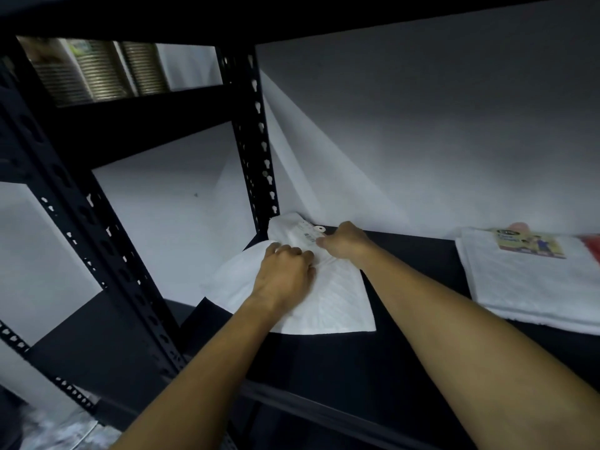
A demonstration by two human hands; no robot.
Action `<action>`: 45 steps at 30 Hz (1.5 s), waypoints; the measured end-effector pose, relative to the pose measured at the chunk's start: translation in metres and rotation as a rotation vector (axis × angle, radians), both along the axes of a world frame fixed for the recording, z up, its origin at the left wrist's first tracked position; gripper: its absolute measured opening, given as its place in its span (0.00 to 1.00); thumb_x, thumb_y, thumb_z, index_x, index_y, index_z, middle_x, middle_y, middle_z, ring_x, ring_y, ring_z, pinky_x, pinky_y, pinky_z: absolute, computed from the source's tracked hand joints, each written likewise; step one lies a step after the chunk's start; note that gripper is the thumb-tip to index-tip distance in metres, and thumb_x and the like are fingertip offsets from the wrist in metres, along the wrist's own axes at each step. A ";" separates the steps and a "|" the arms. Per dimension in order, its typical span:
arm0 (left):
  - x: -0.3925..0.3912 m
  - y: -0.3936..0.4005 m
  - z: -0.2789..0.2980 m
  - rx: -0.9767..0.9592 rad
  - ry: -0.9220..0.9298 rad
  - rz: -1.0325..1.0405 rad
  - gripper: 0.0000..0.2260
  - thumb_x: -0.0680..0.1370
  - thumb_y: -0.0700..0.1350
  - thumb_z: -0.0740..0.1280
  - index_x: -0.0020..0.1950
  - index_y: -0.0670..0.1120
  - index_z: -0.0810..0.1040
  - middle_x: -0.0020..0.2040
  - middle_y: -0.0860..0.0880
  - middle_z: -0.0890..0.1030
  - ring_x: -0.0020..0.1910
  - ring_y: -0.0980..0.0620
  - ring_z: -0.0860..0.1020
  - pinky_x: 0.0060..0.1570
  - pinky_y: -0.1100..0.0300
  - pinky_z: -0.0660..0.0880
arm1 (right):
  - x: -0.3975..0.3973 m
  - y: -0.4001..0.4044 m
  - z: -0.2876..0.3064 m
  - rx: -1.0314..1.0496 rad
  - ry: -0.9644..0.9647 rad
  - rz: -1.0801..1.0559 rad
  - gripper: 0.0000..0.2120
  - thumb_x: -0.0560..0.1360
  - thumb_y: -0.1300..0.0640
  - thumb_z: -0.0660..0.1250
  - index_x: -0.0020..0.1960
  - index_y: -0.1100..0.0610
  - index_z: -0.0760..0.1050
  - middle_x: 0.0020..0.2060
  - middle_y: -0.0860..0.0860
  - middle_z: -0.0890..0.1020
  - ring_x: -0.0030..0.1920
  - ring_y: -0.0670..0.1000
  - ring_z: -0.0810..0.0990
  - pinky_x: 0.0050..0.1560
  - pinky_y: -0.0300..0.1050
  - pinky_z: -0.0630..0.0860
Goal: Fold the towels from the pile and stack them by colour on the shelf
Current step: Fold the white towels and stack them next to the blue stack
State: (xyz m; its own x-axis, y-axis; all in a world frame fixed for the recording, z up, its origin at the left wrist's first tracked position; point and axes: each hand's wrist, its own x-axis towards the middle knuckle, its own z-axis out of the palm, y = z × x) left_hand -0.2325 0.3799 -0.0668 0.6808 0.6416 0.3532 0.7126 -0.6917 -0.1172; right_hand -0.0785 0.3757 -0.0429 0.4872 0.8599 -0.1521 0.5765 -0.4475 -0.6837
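A folded white cotton towel (pixel 328 303) lies at the back left corner of the black metal shelf (pixel 406 345), its far end pushed up against the pale wall (pixel 422 141) beside the slotted black upright post (pixel 259 147). A paper label with a barcode (pixel 308 233) shows on its upper layer.

The left hand (pixel 285 274) rests on top of the towel with its fingers (pixel 292 250) curled down onto the cloth, knuckles up. The right hand (pixel 345 243) sits at the far edge, its thumb and fingertips drawn together near the label, seemingly nipping a fold of cloth, though the blur there keeps me from being sure.

Well apart to the right lies a second stack of white folded towels (pixel 532 287) with a coloured printed card (pixel 532 246) on top, and something red (pixel 592 248) just beyond it at the frame's edge.

The step in hand looks like seating and squaring this towel. To do it well, the left palm should hold the layers flat while the right tugs the far edge straight, so the corner does not ride up the wall. White belongs with white, so sliding it onto the neighbouring stack would suit the sorting better.
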 end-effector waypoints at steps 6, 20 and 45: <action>-0.001 0.001 0.001 -0.034 -0.001 0.010 0.14 0.81 0.47 0.57 0.47 0.48 0.82 0.43 0.48 0.85 0.46 0.49 0.80 0.75 0.53 0.52 | -0.005 0.004 -0.007 0.177 0.137 -0.059 0.12 0.71 0.50 0.73 0.50 0.54 0.80 0.46 0.51 0.83 0.50 0.55 0.81 0.56 0.55 0.77; -0.034 -0.020 0.091 -0.484 -0.957 -0.063 0.29 0.75 0.46 0.74 0.73 0.50 0.66 0.67 0.59 0.71 0.62 0.61 0.70 0.56 0.74 0.67 | 0.021 -0.084 0.098 0.743 0.135 0.094 0.07 0.76 0.63 0.68 0.49 0.53 0.74 0.46 0.46 0.79 0.45 0.43 0.78 0.37 0.31 0.73; 0.009 -0.108 0.164 -1.200 -1.238 -0.340 0.12 0.81 0.47 0.66 0.58 0.39 0.80 0.52 0.45 0.86 0.51 0.46 0.85 0.46 0.55 0.82 | 0.018 -0.229 0.117 0.745 0.694 0.088 0.11 0.76 0.62 0.68 0.58 0.61 0.79 0.51 0.54 0.85 0.51 0.52 0.84 0.53 0.46 0.80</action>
State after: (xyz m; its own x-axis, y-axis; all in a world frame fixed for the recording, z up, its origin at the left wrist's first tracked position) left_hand -0.2235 0.2716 0.0975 0.5490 0.8112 0.2016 -0.2013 -0.1057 0.9738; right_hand -0.0610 0.1471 0.0741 0.4256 0.8799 0.2112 -0.0420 0.2524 -0.9667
